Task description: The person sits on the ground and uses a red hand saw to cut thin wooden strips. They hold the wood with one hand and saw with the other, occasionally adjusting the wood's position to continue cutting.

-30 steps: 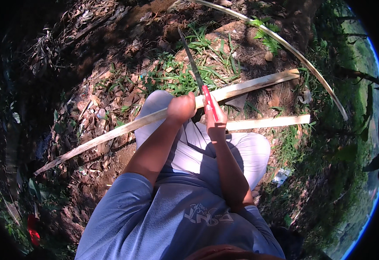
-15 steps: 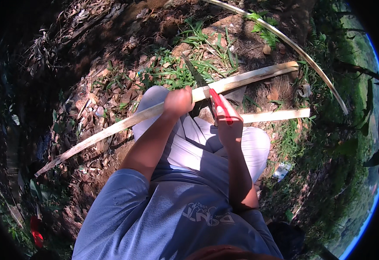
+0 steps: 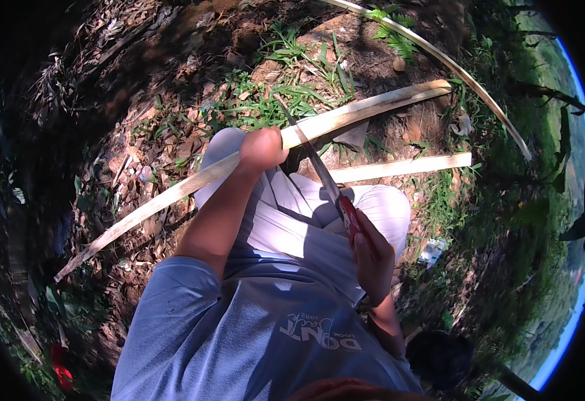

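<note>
With the wooden strip gripped in the left hand and the saw in the right hand, strokes are best drawn straight.

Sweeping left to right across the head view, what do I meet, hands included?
Red thing at lower left → left hand, closed around the long wooden strip → right hand, holding the red-handled saw → white scrap on the ground.
</note>
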Available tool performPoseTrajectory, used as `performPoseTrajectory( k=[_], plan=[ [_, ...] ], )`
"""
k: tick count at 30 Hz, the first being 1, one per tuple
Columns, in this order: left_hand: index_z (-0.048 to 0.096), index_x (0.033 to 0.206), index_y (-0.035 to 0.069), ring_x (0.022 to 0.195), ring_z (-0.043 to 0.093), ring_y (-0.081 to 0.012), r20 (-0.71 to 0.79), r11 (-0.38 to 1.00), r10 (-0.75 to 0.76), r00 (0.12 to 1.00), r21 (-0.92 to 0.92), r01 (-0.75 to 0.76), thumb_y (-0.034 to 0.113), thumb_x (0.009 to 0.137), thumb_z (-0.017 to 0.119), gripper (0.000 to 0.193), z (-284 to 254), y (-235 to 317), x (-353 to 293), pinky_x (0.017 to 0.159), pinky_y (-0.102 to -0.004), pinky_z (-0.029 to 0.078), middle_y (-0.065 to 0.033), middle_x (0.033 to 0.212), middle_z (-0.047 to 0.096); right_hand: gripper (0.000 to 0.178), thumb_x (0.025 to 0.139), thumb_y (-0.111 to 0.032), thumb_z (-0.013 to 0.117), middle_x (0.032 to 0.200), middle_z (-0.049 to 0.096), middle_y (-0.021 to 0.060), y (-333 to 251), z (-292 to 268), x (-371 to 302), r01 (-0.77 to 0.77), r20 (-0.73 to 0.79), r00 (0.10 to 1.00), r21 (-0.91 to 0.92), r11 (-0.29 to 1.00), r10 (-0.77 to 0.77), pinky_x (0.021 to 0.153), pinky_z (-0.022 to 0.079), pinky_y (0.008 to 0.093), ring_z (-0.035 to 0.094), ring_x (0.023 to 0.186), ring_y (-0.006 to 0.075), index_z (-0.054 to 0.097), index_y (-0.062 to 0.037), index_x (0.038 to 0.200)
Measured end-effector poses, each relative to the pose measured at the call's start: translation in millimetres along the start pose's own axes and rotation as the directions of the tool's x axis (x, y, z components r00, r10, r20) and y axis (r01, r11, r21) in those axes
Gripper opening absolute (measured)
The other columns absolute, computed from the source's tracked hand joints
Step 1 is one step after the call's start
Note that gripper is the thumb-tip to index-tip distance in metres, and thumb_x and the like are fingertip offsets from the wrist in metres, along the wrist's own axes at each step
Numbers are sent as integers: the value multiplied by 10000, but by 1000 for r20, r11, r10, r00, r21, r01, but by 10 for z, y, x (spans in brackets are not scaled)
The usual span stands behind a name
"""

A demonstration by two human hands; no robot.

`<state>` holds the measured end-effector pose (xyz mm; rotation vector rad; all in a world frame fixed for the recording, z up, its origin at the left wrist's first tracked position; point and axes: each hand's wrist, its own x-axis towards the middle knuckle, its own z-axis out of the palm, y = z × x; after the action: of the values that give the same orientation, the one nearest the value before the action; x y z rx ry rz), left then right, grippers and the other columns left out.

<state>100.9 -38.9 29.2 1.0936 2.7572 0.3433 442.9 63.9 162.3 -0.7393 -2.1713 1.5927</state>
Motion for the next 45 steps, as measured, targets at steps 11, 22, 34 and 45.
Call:
performPoseTrajectory(
  k=[11,22,34,45],
  plan=[
    [719,1006,24,784,782,-396,-20,999,46,999,4,-46,358,808,858,412,38,-34,-1,755,-500,635,-199,834,771,382,1059,16,613,1324,759,260,1,48,146,51,-28,998,-92,994,-54,950,592,322,764,1206,248,659,49,1436],
    [728,985,32,828,788,-390,35,1000,-4,999,21,4,337,815,868,376,6,-12,10,807,-484,634,-187,854,787,410,1043,27,616,1265,797,209,-337,112,313,35,-35,999,-52,998,-36,934,582,294,766,1163,194,661,46,1450],
    [728,980,39,811,787,-387,16,1000,3,1000,20,-3,327,805,870,365,40,-30,35,781,-483,640,-182,859,787,345,1095,-40,628,1073,770,93,-445,68,448,-76,-33,997,-15,997,76,743,530,242,650,851,84,689,31,1427],
    [715,974,40,811,789,-377,32,999,12,999,43,-13,349,816,876,382,26,-26,32,778,-483,640,-179,855,784,398,1055,-19,656,1116,806,149,-209,88,422,-63,-45,997,-4,998,63,801,561,282,754,965,156,680,-17,1453]
  ],
)
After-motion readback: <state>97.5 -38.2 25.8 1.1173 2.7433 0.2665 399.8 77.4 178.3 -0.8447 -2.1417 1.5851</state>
